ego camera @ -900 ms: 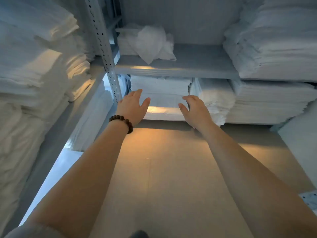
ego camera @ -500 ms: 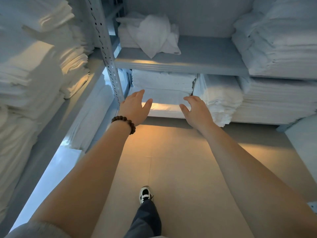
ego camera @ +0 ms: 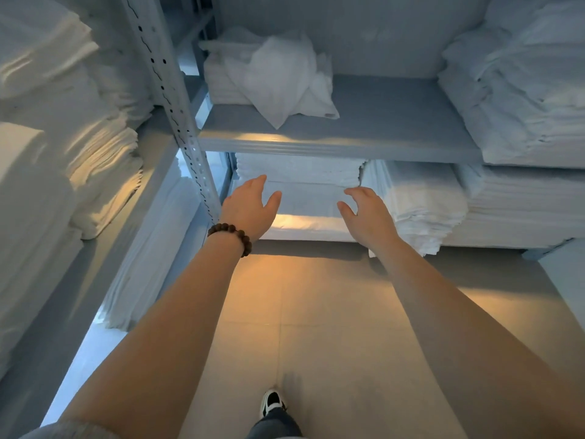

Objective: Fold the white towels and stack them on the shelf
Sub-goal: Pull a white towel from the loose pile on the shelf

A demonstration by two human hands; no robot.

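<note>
Both arms reach forward toward the low shelf. My left hand (ego camera: 250, 207), with a dark bead bracelet on the wrist, is open with fingers spread in front of a stack of folded white towels (ego camera: 304, 185). My right hand (ego camera: 367, 213) is open too, just right of the same stack, and holds nothing. On the grey shelf (ego camera: 364, 128) above lies a crumpled white towel (ego camera: 281, 80) draped over a small folded pile. Whether either hand touches the stack I cannot tell.
Tall stacks of folded white linen fill the left shelving (ego camera: 63, 147) and the right side (ego camera: 519, 99). A perforated metal upright (ego camera: 177, 112) stands left of my left hand. Another folded stack (ego camera: 418, 204) sits by my right hand. My shoe (ego camera: 272, 403) is on the tiled floor.
The view has moved closer to the shelves and tilted down. Both hands stay open in front of the low stack, a little farther apart. A foot has come into view.
</note>
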